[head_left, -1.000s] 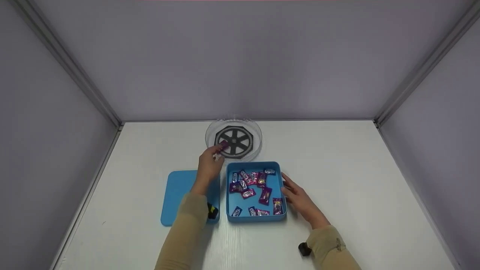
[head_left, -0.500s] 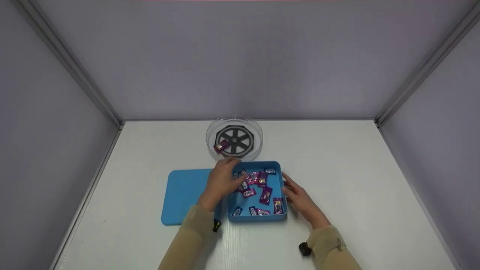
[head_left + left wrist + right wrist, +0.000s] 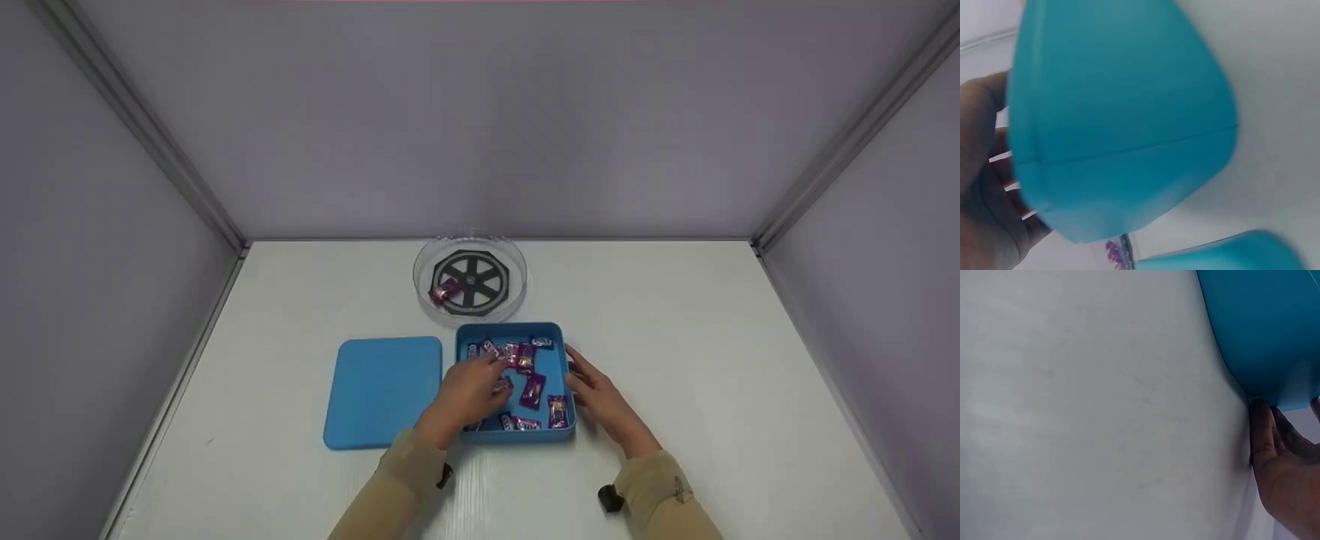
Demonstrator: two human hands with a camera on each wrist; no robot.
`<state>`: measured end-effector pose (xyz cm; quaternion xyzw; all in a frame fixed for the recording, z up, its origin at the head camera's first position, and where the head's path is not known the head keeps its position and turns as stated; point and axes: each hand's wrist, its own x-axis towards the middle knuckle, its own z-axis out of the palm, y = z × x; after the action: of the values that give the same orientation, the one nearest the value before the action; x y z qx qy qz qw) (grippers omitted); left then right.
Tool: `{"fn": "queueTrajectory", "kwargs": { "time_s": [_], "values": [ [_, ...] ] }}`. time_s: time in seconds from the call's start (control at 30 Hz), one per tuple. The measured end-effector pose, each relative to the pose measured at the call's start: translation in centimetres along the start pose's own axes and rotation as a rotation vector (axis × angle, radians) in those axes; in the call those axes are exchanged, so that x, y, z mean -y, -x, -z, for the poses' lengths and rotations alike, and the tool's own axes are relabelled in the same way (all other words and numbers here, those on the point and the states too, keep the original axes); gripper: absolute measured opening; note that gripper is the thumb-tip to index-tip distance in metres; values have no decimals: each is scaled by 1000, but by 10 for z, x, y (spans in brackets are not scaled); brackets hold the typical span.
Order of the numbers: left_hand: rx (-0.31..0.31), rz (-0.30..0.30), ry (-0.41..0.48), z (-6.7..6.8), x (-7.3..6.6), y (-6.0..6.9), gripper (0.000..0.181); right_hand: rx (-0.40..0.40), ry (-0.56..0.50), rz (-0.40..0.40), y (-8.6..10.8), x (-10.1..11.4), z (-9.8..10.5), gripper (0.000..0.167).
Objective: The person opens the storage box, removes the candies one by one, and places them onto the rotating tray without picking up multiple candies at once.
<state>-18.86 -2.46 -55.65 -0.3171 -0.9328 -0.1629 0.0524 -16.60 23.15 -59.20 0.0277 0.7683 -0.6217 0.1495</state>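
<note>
My left hand (image 3: 471,390) is inside the blue box (image 3: 517,435), over small candies in shiny purple and blue wrappers. In the left wrist view the box wall (image 3: 1123,112) hides part of the left hand (image 3: 985,174), whose fingers look loosely bent and apart. No candy shows plainly held in it. My right hand (image 3: 607,405) rests against the box's right side. Its fingertips touch the outer wall in the right wrist view, where the hand (image 3: 1292,478) is partly cut off. A purple candy (image 3: 532,391) lies near the box's middle, another candy (image 3: 557,412) near the front right corner.
Behind the box stands a clear round dish (image 3: 519,296) with a dark spoked pattern and one purple candy (image 3: 445,291) at its left. A flat blue lid (image 3: 382,394) lies left of the box. Grey panels (image 3: 487,120) enclose the white table (image 3: 697,337).
My left hand has released the purple candy in the clear dish and come back toward me into the blue box. The right hand stays at the box's side.
</note>
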Motion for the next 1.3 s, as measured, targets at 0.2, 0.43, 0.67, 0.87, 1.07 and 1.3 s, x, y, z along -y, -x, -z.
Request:
{"fn": "queueTrajectory", "kwargs": {
  "time_s": [0.2, 0.43, 0.67, 0.87, 1.07, 1.3],
  "values": [
    [-26, -52, -53, -17, 0, 3, 12, -14, 8, -2, 1, 1, -1, 56],
    [-47, -16, -88, -25, 2, 4, 11, -23, 63, 4, 2, 5, -4, 56],
    [-28, 32, -184, -28, -1, 3, 13, -24, 50, -3, 0, 3, -2, 55],
    [-8, 48, -207, -30, -2, 3, 11, -35, 33, -26, -1, 2, 0, 52],
    [8, 41, -200, -29, -2, 3, 10, -34, 24, -28, -2, 2, 0, 51],
    [21, 39, -183, -26, -3, 4, 11, -28, 13, -29, -1, 2, -1, 51]
  ]
}}
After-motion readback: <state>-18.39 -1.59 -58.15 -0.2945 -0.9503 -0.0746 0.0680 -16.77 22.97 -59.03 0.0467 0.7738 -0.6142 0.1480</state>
